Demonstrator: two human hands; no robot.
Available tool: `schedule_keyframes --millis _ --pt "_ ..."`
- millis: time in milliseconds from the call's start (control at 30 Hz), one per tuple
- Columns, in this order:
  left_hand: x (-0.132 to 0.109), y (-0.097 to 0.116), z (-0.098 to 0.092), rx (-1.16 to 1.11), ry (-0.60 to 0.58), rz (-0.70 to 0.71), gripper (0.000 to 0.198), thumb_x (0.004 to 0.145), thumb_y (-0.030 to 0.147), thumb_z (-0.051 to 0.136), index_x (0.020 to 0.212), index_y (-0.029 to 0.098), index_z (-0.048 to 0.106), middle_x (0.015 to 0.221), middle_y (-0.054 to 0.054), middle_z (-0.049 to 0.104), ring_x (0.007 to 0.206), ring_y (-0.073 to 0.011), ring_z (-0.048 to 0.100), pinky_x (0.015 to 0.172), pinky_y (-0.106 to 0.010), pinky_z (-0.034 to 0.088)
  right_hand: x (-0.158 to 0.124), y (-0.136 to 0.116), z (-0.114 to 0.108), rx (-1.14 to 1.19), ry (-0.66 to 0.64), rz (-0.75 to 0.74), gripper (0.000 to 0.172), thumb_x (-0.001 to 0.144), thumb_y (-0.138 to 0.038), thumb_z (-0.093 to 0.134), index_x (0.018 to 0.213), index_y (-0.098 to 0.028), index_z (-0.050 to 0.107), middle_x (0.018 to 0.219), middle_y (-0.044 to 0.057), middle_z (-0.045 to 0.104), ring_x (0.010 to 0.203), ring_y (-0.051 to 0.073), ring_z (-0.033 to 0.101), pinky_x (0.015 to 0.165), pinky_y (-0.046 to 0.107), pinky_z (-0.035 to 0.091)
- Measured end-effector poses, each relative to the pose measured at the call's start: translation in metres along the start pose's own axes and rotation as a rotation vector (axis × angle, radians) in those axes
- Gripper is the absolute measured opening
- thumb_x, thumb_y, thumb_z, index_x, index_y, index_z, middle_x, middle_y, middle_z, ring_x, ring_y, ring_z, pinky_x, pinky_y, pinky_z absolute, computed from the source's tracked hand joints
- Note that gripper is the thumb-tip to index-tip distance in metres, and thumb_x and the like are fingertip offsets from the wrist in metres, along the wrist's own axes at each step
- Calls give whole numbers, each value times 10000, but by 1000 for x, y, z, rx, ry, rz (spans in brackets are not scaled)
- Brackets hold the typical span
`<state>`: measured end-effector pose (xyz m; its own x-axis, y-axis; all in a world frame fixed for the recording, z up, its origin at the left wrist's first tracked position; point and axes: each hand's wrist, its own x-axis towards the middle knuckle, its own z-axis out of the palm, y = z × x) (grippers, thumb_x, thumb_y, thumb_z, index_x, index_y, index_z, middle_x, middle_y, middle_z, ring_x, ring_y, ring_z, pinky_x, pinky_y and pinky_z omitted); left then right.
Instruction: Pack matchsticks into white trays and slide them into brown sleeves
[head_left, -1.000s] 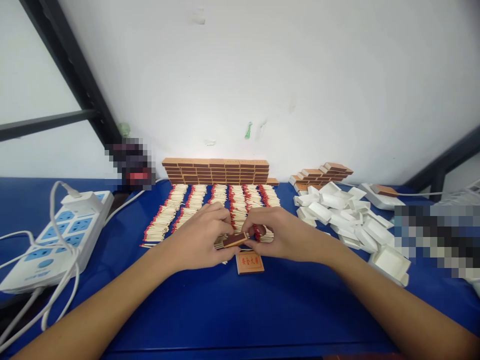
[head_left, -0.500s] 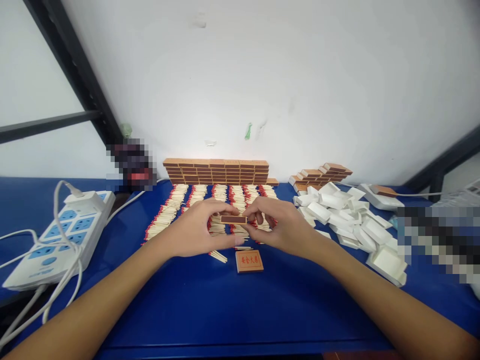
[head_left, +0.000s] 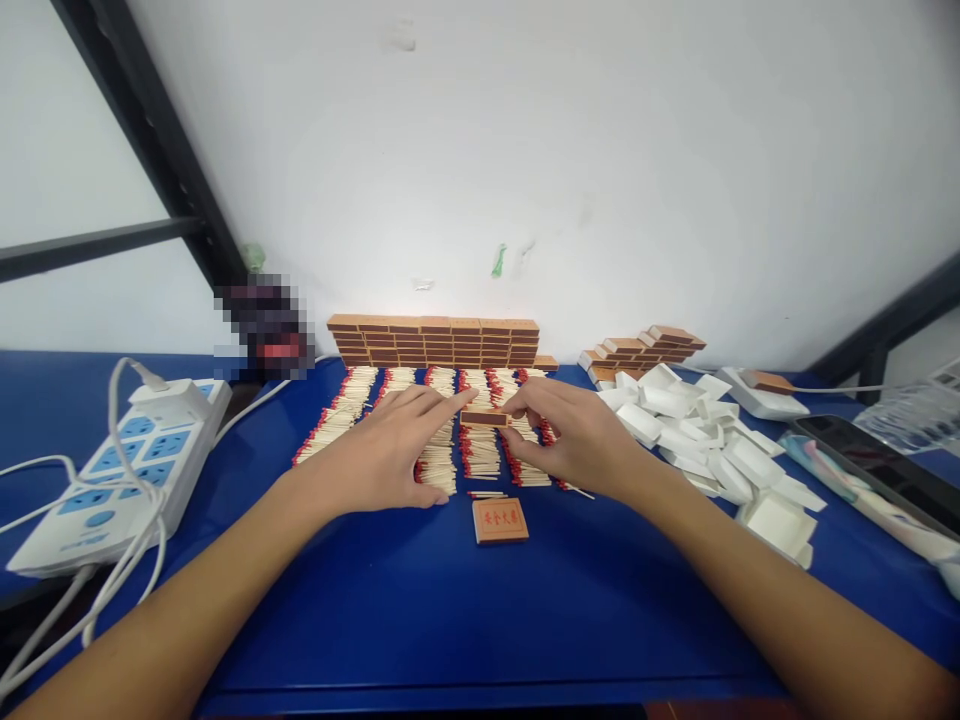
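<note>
My right hand (head_left: 559,428) pinches the right end of a matchbox (head_left: 484,419), whose dark striking side faces me. My left hand (head_left: 386,445) is open, with thumb and fingers spread; its index fingertip is close to the box's upper left edge, and I cannot tell if it touches. Below both hands lie several rows of red-tipped matches (head_left: 480,455), partly hidden by them. Nearer to me, another matchbox (head_left: 501,520) lies flat with red lettering upward. A few loose matches (head_left: 487,494) lie just behind it.
Matchboxes are stacked in a low wall (head_left: 435,345) at the back, with a stepped stack (head_left: 645,350) farther right. White inner trays (head_left: 705,430) form a heap on the right, beside a phone (head_left: 877,470). On the left are a power strip (head_left: 157,470) and white cables (head_left: 154,540).
My left hand has let go of the matchbox and moved left, opening its fingers. The box has shifted slightly right and away from me, still in my right hand.
</note>
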<state>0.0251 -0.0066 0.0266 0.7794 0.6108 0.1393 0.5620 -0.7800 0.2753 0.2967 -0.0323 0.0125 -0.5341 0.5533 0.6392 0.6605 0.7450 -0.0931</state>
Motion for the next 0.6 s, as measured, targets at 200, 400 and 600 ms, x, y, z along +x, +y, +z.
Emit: schedule_keyframes --millis 200,400,600 --pt "0 -4 1 -6 20 -10 1061 764 511 888 1643 298 333 1493 -124 564 1431 -388 455 1190 -542 382 -1 0 2 -13 -15 2 76 948 -163 572 993 -224 574 808 11 614 696 156 546 616 282 407" --pt "4 -5 4 -135 179 -93 725 845 696 743 1391 232 638 1384 -120 679 1274 -345 614 1070 -481 500 -1 -5 1 -55 5 -17 80 962 -165 567 964 -234 608 819 29 645 728 172 588 611 291 410" --pt "10 0 2 -335 340 -153 392 879 591 752 1054 240 763 1057 -28 781 968 -237 700 871 -368 528 -5 -4 3 -126 15 -115 112 979 -154 576 999 -248 634 948 50 733 880 206 682 676 320 467"
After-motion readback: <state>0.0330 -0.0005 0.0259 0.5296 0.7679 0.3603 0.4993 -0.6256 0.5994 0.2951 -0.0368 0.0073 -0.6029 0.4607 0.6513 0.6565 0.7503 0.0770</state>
